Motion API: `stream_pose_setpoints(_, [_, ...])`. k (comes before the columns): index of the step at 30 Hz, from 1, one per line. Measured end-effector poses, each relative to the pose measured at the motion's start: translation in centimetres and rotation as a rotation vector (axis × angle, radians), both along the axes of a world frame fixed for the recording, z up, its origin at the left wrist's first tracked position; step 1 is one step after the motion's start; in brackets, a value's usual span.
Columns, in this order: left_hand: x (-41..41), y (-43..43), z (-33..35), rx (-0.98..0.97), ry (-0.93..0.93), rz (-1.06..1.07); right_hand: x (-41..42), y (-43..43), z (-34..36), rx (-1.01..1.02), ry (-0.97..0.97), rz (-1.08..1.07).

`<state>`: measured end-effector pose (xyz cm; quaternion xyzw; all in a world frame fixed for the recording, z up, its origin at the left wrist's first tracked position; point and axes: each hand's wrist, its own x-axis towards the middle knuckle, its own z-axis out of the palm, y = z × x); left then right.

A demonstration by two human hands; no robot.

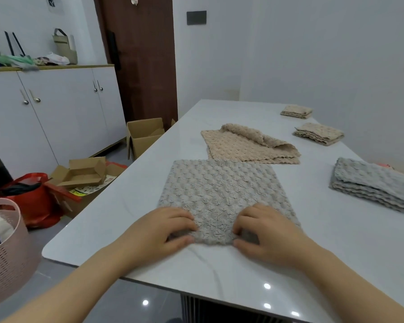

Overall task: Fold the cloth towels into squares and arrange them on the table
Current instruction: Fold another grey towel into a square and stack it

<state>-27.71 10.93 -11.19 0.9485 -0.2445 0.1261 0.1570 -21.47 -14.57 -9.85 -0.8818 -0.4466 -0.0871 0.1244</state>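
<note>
Both forearms were bare to the frame's edge (no sleeve, watch or ring showed), ending in the left hand (160, 231) and right hand (265, 234), nails short.

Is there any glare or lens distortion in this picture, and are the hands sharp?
Head view: small bright light reflections on the glossy table near its front edge; wide-angle bending curves the cabinet and table edges; left hand and right hand on the grey towel look fairly sharp, shadows soft.
</note>
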Motion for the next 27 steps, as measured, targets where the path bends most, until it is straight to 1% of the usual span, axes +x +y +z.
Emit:
stream_pose_setpoints(2, [0.0,-0.2,-0.1,0.038,-0.085,0.003,0.0,0.0,-0.1,-0.034,-0.122,0.012])
stream_pose_setpoints(5, [-0.2,-0.3,0.1,0.071,-0.132,0.035,0.4,-0.7,-0.3,-0.061,-0.171,-0.012])
stream_pose_setpoints(8, [0.2,-0.2,0.2,0.072,-0.161,0.115,1.3,-1.9,0.4,-0.105,-0.111,-0.072])
stream_pose_setpoints(11, [0.7,-0.5,0.9,0.068,-0.144,0.304,2.1,-3.1,1.5,-0.022,-0.010,-0.175])
stream_pose_setpoints(13, [1.0,0.0,1.3,-0.009,-0.048,0.412,2.4,-3.7,2.1,0.056,0.078,-0.263])
stream_pose_setpoints(14, [1.1,0.2,1.7,-0.098,0.004,0.435,2.6,-4.0,2.3,0.116,0.131,-0.304])
stream_pose_setpoints(15, [1.3,0.5,2.0,-0.235,0.031,0.434,2.8,-4.3,2.5,0.197,0.186,-0.337])
stream_pose_setpoints(17, [2.0,1.1,2.7,-0.565,0.090,0.446,3.5,-4.7,2.6,0.361,0.271,-0.380])
stream_pose_setpoints(19, [2.7,1.3,3.3,-0.847,0.173,0.450,4.2,-4.7,2.6,0.478,0.334,-0.405])
stream_pose_setpoints(20, [3.2,1.2,3.5,-0.951,0.203,0.440,4.5,-4.5,2.6,0.525,0.368,-0.413])
stream_pose_setpoints(21, [3.6,1.1,3.6,-1.011,0.223,0.444,4.7,-4.2,2.6,0.580,0.408,-0.422])
stream_pose_setpoints(23, [4.3,0.8,3.5,-1.031,0.256,0.487,4.9,-3.6,2.5,0.704,0.507,-0.435])
stream_pose_setpoints(24, [4.7,0.7,3.1,-0.977,0.263,0.518,4.9,-3.5,2.5,0.734,0.539,-0.440])
stream_pose_setpoints(26, [5.0,0.9,2.6,-0.771,0.236,0.575,5.0,-3.4,2.3,0.696,0.556,-0.453])
stream_pose_setpoints(27, [5.0,1.0,2.5,-0.699,0.220,0.603,5.0,-3.5,2.2,0.669,0.564,-0.461])
